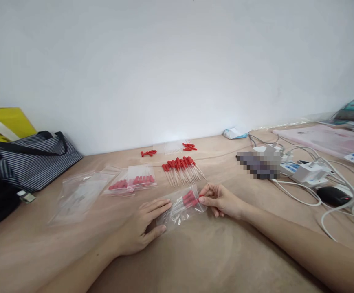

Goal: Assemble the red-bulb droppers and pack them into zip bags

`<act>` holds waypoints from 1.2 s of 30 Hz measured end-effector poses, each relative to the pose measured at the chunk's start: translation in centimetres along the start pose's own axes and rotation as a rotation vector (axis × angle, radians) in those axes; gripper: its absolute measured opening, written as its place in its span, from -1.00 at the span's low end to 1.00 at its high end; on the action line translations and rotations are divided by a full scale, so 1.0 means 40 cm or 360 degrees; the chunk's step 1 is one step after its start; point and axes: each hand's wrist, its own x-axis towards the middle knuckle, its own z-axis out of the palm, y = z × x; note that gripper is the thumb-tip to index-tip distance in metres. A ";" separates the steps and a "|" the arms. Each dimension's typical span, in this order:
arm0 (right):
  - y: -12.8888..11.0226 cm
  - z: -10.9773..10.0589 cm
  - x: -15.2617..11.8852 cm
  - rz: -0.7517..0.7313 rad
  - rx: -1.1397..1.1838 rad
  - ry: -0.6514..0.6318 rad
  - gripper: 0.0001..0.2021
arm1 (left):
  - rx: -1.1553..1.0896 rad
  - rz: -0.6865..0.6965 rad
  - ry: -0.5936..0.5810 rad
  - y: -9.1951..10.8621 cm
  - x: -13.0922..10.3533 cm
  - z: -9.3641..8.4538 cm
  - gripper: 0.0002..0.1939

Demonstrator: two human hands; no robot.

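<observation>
A clear zip bag [178, 213] lies on the table in front of me, holding several droppers with red rubber bulbs [190, 198]. My left hand [143, 224] rests at the bag's left end, fingers stretched and thumb apart. At its right end, my right hand [218, 199] pinches a red bulb between thumb and forefinger; the rest of that dropper is hidden. Just beyond the bag, a row of red-bulbed droppers [181, 171] lies with tips toward me. Filled bags of droppers [140, 181] overlap to the left, beside flat clear bags [79, 195].
Loose red bulbs [148, 153] and clear tubes [172, 148] lie near the wall, with more red bulbs [189, 147]. On the right are a phone-like blurred object [258, 165], chargers [311, 171], cables and a black mouse [332, 196]. A striped bag [39, 158] and small bottle [26, 197] stand left.
</observation>
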 end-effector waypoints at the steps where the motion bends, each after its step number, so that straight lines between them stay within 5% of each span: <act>1: 0.000 0.001 -0.001 0.0002 -0.0028 -0.0026 -0.64 | -0.0009 -0.0009 -0.0006 0.000 0.000 0.000 -0.51; 12: 0.016 0.014 -0.012 -0.0096 0.0118 -0.0015 -0.58 | -0.0030 0.0060 0.0063 -0.003 -0.002 0.005 -0.53; 25: 0.008 0.007 -0.022 -0.0464 -0.0378 -0.0127 -0.76 | -0.0135 0.0005 0.0085 0.005 -0.004 0.001 -0.55; 32: 0.039 -0.003 -0.012 -0.0279 -0.0174 -0.0042 -0.74 | -0.0109 0.0001 0.0065 0.002 -0.005 0.003 -0.53; 36: 0.045 -0.008 -0.010 -0.0381 -0.0311 -0.0060 -0.75 | -0.0141 0.0061 0.0070 -0.001 -0.005 0.003 -0.55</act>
